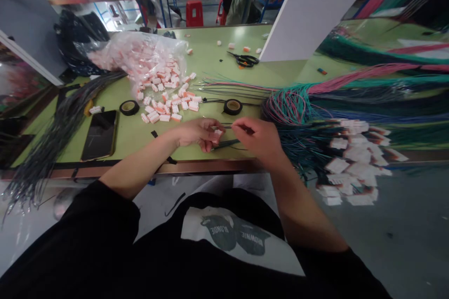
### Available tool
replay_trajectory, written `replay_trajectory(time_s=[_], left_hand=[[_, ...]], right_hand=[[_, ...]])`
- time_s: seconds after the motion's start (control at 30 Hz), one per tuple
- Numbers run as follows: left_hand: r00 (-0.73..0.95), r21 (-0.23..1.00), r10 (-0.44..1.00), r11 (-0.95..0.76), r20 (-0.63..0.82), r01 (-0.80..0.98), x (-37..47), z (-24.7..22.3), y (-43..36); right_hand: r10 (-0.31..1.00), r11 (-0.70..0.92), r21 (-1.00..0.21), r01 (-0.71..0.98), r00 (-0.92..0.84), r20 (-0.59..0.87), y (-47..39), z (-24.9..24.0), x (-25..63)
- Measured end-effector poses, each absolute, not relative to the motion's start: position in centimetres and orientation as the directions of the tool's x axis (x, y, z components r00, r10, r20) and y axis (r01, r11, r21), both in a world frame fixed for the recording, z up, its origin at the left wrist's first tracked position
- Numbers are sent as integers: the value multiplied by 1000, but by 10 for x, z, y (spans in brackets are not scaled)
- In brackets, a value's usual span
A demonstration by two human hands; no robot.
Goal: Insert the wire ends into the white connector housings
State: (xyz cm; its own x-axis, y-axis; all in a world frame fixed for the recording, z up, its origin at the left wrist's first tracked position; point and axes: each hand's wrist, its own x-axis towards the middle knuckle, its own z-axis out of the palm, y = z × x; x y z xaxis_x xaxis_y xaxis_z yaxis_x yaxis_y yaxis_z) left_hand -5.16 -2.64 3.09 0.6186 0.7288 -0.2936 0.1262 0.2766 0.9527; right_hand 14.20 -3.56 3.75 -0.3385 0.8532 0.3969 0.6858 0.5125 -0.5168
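My left hand [201,134] is closed on a small white and orange connector [216,136] near the front edge of the green table [133,142]. Just to its right, my right hand [257,138] pinches a thin wire [227,126] that reaches toward the connector. Whether the wire's tip is inside the connector cannot be made out. Dark wires [229,143] pass beneath and between the hands. Behind them lies a pile of loose connectors [168,107], and a roll of black tape [233,106] rests just beyond my right hand.
A phone [100,134], a second tape roll [129,107] and dark wires [52,121] lie at left. A plastic bag of connectors [147,53] and black scissors [245,60] are farther back. Wire bundles [291,103] and wired connectors [354,159] fill the right, near a white post [315,9].
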Motion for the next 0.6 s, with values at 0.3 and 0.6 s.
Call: replay_trajectory(time_s=[0.3, 0.6], left_hand=[[637, 957, 755, 275, -157, -89, -49, 27, -26], [625, 960, 773, 248, -113, -133, -49, 23, -25]], right_hand=[[814, 575, -562, 594, -344, 468, -46, 37, 143], [831, 519, -494, 698, -274, 485, -54, 35, 146]])
